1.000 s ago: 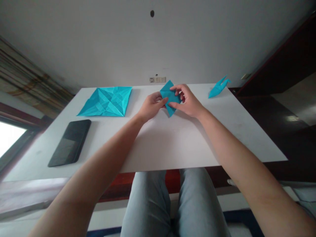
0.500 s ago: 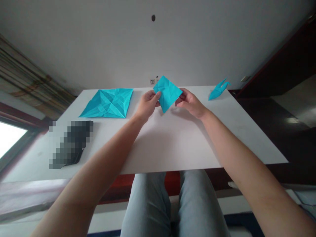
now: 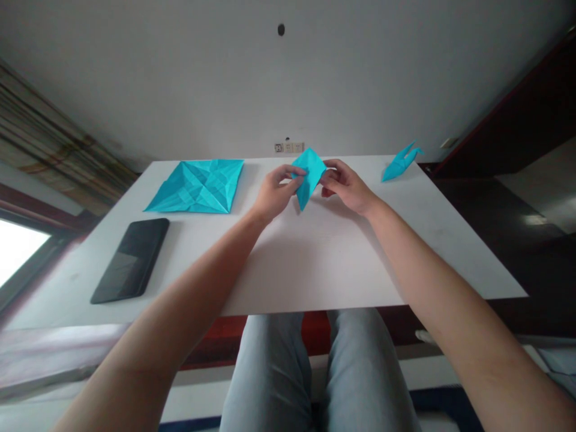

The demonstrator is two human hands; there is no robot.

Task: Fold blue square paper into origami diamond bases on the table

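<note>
I can't read any words or numbers here. The blue paper (image 3: 308, 174) has no writing I can see, and neither does the black tablet (image 3: 130, 261). The wall sockets (image 3: 288, 147) behind the table have tiny marks, but they are too small to tell.

A turquoise paper origami piece (image 3: 308, 177), folded into a narrow, kite-like diamond, is held up between a person's left hand (image 3: 274, 195) and right hand (image 3: 346, 187), its longer point angled down toward the white tabletop (image 3: 324, 264) near the far edge. The left hand pinches its left side, the right its right edge. Individual creases are too small to read.
</note>
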